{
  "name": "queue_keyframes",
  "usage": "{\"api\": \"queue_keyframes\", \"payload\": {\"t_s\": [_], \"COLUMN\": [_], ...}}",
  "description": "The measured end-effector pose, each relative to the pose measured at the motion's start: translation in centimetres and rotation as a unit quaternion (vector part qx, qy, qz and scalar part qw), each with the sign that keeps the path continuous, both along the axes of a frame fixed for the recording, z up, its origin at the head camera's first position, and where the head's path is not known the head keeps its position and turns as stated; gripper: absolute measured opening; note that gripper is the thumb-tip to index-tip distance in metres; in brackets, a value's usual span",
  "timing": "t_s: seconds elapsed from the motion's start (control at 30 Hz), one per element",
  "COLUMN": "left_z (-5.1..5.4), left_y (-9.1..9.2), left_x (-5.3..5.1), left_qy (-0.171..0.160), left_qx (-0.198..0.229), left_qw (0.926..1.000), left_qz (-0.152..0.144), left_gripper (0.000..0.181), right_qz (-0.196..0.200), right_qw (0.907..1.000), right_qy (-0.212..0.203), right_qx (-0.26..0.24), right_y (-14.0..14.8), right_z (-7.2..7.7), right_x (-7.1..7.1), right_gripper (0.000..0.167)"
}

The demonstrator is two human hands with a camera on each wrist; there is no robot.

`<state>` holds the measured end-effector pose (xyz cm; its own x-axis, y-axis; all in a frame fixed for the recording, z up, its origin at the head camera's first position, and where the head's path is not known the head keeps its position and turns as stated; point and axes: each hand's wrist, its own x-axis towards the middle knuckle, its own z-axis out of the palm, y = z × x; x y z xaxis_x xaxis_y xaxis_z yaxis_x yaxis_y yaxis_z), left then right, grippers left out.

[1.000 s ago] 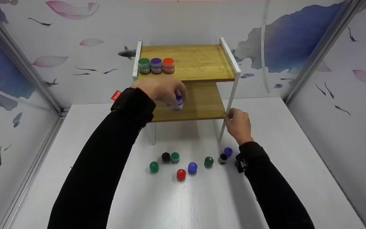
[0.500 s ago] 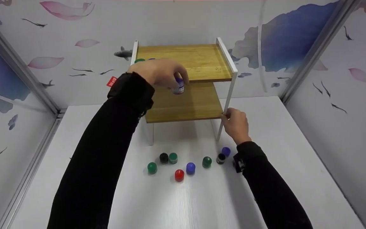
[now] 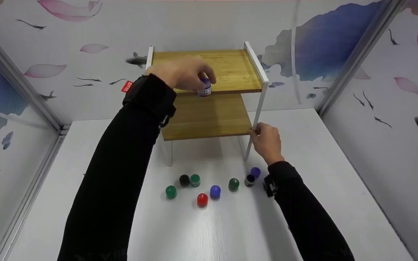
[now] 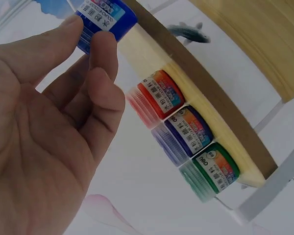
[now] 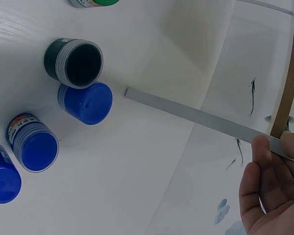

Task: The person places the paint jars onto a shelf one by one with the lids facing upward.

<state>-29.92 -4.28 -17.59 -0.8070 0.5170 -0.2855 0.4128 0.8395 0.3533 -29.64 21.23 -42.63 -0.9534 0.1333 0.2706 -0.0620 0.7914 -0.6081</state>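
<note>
My left hand (image 3: 181, 73) pinches a blue paint jar (image 3: 205, 88) between thumb and fingers, at the front edge of the upper wooden shelf (image 3: 230, 69). The wrist view shows the jar's label (image 4: 102, 13); whether the jar touches the board I cannot tell. Beside it on that shelf stand an orange-red jar (image 4: 159, 96), a purple jar (image 4: 188, 129) and a green jar (image 4: 215, 169) in a row, hidden behind my hand in the head view. My right hand (image 3: 268, 142) grips the white shelf leg (image 5: 186, 111) by the front right corner of the lower board (image 3: 205, 123).
On the white table (image 3: 180, 232) before the rack stand several loose paint jars, among them a red jar (image 3: 202, 200), a blue jar (image 3: 215, 192), a black jar (image 3: 184, 180) and a green jar (image 3: 171, 192). Patterned wall panels (image 3: 209, 21) enclose the table.
My left hand has lifted the blue paint jar from in front of the lower board up to the upper shelf's front edge. My right hand keeps its grip on the leg.
</note>
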Motion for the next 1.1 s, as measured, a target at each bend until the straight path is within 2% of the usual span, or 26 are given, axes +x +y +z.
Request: {"api": "queue_keyframes", "payload": {"t_s": [0.13,0.3,0.4,0.6,0.77,1.1], "left_z": [0.4,0.5,0.3,-0.3,-0.8,-1.8], "left_y": [0.0,-0.1,0.0,0.0,0.3,1.0], "left_x": [-0.2,-0.4,-0.7,-1.6,-2.0,-1.9], "left_qy": [0.015,0.010,0.023,0.081,0.096,0.142], "left_qx": [-0.006,0.017,0.014,-0.030,-0.025,-0.054], "left_qw": [0.9999,0.9988,0.9975,0.9942,0.9929,0.9860], "left_qz": [0.001,0.045,0.065,0.065,0.065,0.068], "left_gripper": [0.042,0.042,0.042,0.045,0.043,0.041], "right_qz": [0.001,0.002,0.003,0.009,0.007,0.003], "right_qw": [1.0000,1.0000,1.0000,1.0000,1.0000,0.9999], "right_qy": [-0.003,-0.004,-0.005,-0.002,-0.001,-0.011], "right_qx": [0.000,-0.002,0.000,0.002,0.004,0.002], "right_y": [-0.1,-0.3,-0.3,-0.2,0.0,0.2], "right_z": [0.0,0.0,0.0,0.1,0.1,0.0], "right_x": [0.1,0.1,0.0,-0.1,-0.2,-0.1], "right_gripper": [0.016,0.016,0.015,0.014,0.014,0.015]}}
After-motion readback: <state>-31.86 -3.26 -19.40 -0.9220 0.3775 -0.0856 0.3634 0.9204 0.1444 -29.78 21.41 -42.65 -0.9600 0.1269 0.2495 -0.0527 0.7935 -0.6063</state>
